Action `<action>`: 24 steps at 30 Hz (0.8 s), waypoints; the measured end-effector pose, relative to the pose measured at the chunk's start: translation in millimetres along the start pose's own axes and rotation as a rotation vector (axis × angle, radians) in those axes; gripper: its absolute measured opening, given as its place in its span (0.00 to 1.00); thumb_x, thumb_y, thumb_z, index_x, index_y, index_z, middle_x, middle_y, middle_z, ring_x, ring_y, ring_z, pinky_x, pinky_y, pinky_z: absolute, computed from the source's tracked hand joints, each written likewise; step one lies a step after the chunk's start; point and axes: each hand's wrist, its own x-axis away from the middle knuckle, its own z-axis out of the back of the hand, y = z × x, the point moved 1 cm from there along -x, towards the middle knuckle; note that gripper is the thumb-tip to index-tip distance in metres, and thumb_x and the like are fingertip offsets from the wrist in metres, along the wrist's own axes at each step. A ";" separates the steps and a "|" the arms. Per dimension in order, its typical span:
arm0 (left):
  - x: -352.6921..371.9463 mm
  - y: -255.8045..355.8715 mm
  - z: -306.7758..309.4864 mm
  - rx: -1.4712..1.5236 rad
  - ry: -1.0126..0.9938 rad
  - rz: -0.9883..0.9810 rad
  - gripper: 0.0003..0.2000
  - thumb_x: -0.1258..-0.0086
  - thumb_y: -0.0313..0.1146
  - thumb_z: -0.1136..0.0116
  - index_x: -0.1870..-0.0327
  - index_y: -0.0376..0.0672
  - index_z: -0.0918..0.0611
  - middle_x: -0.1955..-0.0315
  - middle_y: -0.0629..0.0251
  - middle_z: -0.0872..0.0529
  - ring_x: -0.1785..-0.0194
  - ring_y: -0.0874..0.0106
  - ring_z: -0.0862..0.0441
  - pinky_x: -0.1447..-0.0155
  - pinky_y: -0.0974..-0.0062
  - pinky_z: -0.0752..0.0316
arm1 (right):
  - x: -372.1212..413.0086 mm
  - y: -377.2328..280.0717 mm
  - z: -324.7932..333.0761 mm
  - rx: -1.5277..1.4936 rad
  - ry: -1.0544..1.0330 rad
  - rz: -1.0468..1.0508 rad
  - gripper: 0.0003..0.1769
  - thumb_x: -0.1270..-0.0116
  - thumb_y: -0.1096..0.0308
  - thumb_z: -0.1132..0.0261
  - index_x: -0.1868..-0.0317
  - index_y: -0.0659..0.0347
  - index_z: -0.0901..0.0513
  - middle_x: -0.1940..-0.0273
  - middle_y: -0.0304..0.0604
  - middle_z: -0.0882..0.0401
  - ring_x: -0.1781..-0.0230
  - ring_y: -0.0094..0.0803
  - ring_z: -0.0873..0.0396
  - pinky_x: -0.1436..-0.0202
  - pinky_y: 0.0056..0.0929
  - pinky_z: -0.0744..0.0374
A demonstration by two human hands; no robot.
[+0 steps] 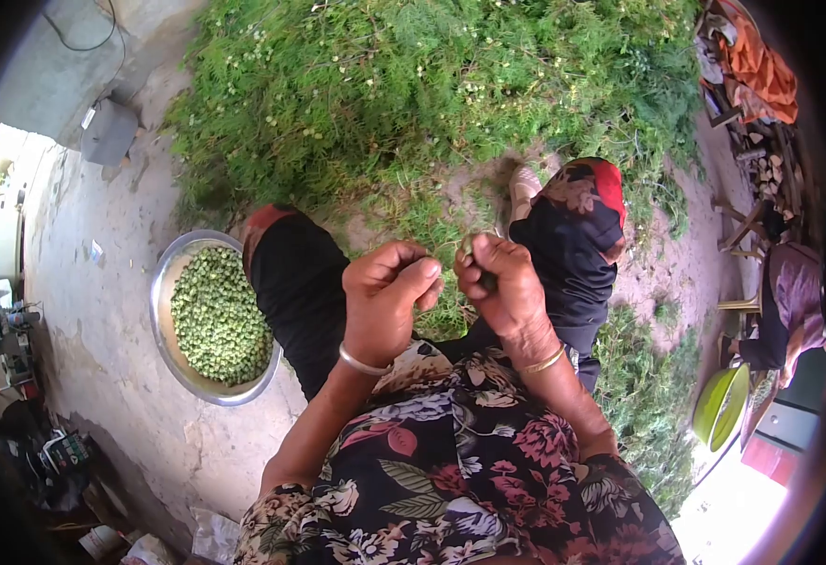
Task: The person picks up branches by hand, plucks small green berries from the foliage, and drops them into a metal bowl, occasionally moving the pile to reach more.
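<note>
Both hands are close together above the lap, between the knees. My left hand, with a silver bangle at the wrist, has its fingers curled in and the thumb pressed on them; what it may hold is hidden. My right hand, a gold bangle on its wrist, is closed around small green cones, partly visible between thumb and fingers. A metal basin beside the left knee holds a heap of small green cones. Beyond the knees lies a large pile of green cone-bearing branches.
Loose sprigs cover the ground at the right. Another person sits at the far right near a yellow-green basin. Stacked firewood and an orange cloth are at the upper right. Tools stand at the lower left.
</note>
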 end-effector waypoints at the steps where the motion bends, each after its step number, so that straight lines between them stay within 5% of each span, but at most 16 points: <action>1: 1.2 4.2 2.1 -0.124 -0.064 -0.026 0.02 0.38 0.18 0.43 0.68 0.29 0.23 0.80 0.64 0.23 0.79 0.79 0.29 0.74 0.82 0.35 | -5.8 -2.3 11.4 -0.191 -0.061 -0.048 0.10 0.33 0.68 0.42 0.65 0.69 0.25 0.69 0.47 0.25 0.73 0.28 0.28 0.73 0.21 0.30; 4: 2.5 7.8 6.4 -0.400 -0.165 -0.016 0.03 0.41 0.17 0.43 0.67 0.31 0.23 0.75 0.63 0.20 0.76 0.79 0.26 0.70 0.82 0.31 | -11.3 -13.1 5.2 -0.392 0.149 -0.091 0.10 0.36 0.70 0.44 0.61 0.71 0.26 0.65 0.51 0.24 0.68 0.34 0.26 0.68 0.27 0.26; 6: 0.0 -2.2 8.5 -0.572 -0.402 0.023 0.05 0.44 0.18 0.42 0.67 0.31 0.22 0.71 0.63 0.18 0.69 0.76 0.21 0.65 0.79 0.27 | -15.1 -15.3 11.1 -0.382 0.053 -0.050 0.14 0.37 0.68 0.47 0.57 0.72 0.27 0.61 0.55 0.23 0.64 0.41 0.24 0.62 0.35 0.22; 7: -2.9 -14.3 15.4 -0.792 -0.462 -0.128 0.06 0.46 0.19 0.41 0.67 0.32 0.22 0.67 0.60 0.17 0.62 0.70 0.18 0.58 0.73 0.24 | -14.7 -18.6 7.0 -0.369 0.055 -0.038 0.16 0.36 0.66 0.48 0.56 0.73 0.27 0.60 0.56 0.23 0.63 0.42 0.23 0.60 0.37 0.21; 10: -4.7 -28.5 27.5 -1.119 -0.391 -0.258 0.07 0.47 0.19 0.40 0.66 0.33 0.21 0.65 0.55 0.17 0.59 0.62 0.17 0.54 0.69 0.25 | -11.5 -25.0 -1.8 -0.359 0.001 0.005 0.21 0.34 0.62 0.51 0.55 0.75 0.27 0.57 0.59 0.23 0.59 0.46 0.22 0.54 0.42 0.20; 14: -7.9 -23.4 32.0 -1.068 -0.191 -0.517 0.05 0.43 0.18 0.43 0.66 0.33 0.20 0.63 0.54 0.17 0.58 0.61 0.18 0.53 0.68 0.25 | -6.8 -30.6 -22.4 -0.313 0.119 -0.004 0.25 0.30 0.57 0.54 0.56 0.76 0.27 0.58 0.59 0.22 0.58 0.47 0.22 0.51 0.44 0.21; 15: -4.6 -27.3 35.9 -0.885 -0.085 -0.203 0.05 0.34 0.27 0.45 0.62 0.35 0.20 0.62 0.56 0.16 0.58 0.62 0.18 0.53 0.65 0.25 | -6.5 -30.8 -26.4 -0.314 0.134 -0.017 0.26 0.28 0.55 0.55 0.57 0.77 0.26 0.58 0.59 0.22 0.59 0.47 0.22 0.51 0.44 0.21; 16: -6.7 -27.4 35.4 -0.885 -0.065 -0.205 0.05 0.34 0.27 0.45 0.62 0.35 0.20 0.62 0.56 0.16 0.58 0.62 0.18 0.53 0.65 0.25 | -5.2 -29.3 -28.4 -0.308 0.123 -0.031 0.26 0.28 0.55 0.55 0.57 0.77 0.26 0.58 0.59 0.22 0.59 0.47 0.22 0.51 0.44 0.21; 18: -11.8 -28.6 39.1 0.234 -0.080 0.499 0.15 0.28 0.41 0.50 0.55 0.37 0.22 0.60 0.59 0.17 0.58 0.64 0.19 0.51 0.62 0.25 | -1.1 -19.7 -35.0 0.034 0.052 0.243 0.29 0.27 0.51 0.54 0.60 0.76 0.24 0.60 0.57 0.21 0.61 0.45 0.21 0.51 0.42 0.22; 20: -15.4 -41.7 40.3 0.574 -0.182 0.646 0.21 0.26 0.49 0.56 0.51 0.37 0.25 0.60 0.61 0.18 0.58 0.65 0.20 0.52 0.59 0.25 | 0.3 -8.6 -38.9 0.532 -0.091 0.537 0.26 0.28 0.52 0.48 0.63 0.72 0.20 0.65 0.47 0.19 0.64 0.35 0.21 0.55 0.32 0.24; 24: -11.8 -51.3 24.7 0.936 -0.220 0.548 0.17 0.24 0.45 0.58 0.57 0.39 0.25 0.65 0.65 0.20 0.61 0.70 0.22 0.55 0.66 0.26 | 11.1 13.3 -57.1 0.994 -0.333 0.711 0.19 0.36 0.57 0.36 0.64 0.69 0.20 0.66 0.47 0.19 0.64 0.35 0.21 0.58 0.29 0.23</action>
